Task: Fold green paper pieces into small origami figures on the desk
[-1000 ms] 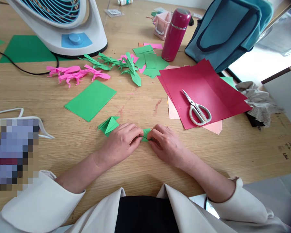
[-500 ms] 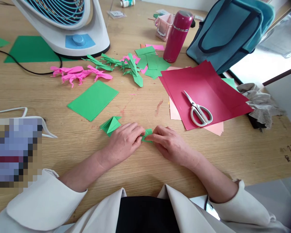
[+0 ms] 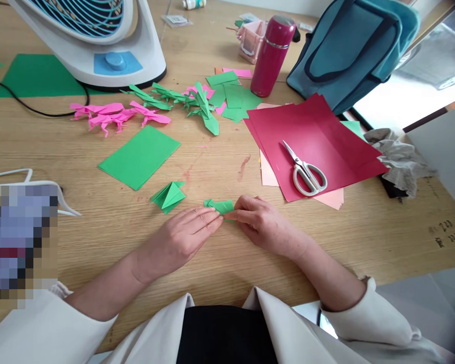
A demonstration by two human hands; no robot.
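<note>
A small folded piece of green paper lies on the table between my hands. My left hand rests on its near left edge, fingers stretched out flat and side by side. At the paper's right end, my right hand is closed, with thumb and index finger pinching the edge. Just beyond my left hand stands another folded green paper piece with pointed pleats. Farther back lies a flat green paper rectangle.
White-handled scissors lie on dark red sheets at right. Behind are pink folded figures, green folded figures, a white fan, a magenta flask and a blue bag. A white cable curves at left.
My left hand has gone from gripping the paper to lying flat along its near edge, uncovering more of it. My right hand keeps its pinch. The view has shifted slightly.
</note>
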